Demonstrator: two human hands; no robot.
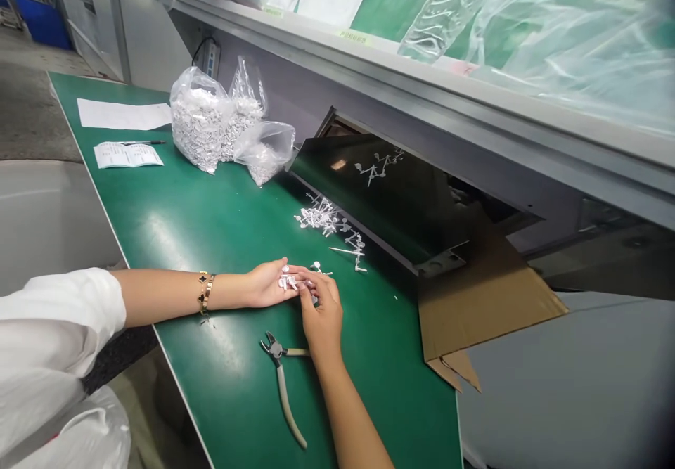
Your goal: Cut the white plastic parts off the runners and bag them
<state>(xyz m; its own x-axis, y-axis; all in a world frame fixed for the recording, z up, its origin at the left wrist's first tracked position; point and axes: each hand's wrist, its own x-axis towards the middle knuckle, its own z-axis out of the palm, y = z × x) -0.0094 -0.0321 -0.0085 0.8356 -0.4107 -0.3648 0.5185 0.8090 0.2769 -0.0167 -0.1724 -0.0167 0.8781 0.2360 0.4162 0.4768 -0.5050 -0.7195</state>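
My left hand (pixel 266 285) lies palm up above the green table, cupping several small white plastic parts (pixel 287 283). Over its fingers, my right hand (pixel 323 307) is pinched, its fingertips at a small white piece that is mostly hidden. Just beyond the hands, a white plastic sprue piece (pixel 317 267) rests on the table. A pair of side cutters (pixel 276 349) with pale handles lies with jaws apart beside my right wrist, one handle running behind the wrist. Farther back is a pile of white sprues (pixel 321 216).
Clear bags of white parts (pixel 197 124) stand at the back left of the green table (pixel 211 230), near a booklet (pixel 128 155), pen and paper sheet (pixel 124 114). A dark sloped panel (pixel 380 195) and cardboard (pixel 479 300) border the right. A shelf (pixel 395 68) overhangs the back.
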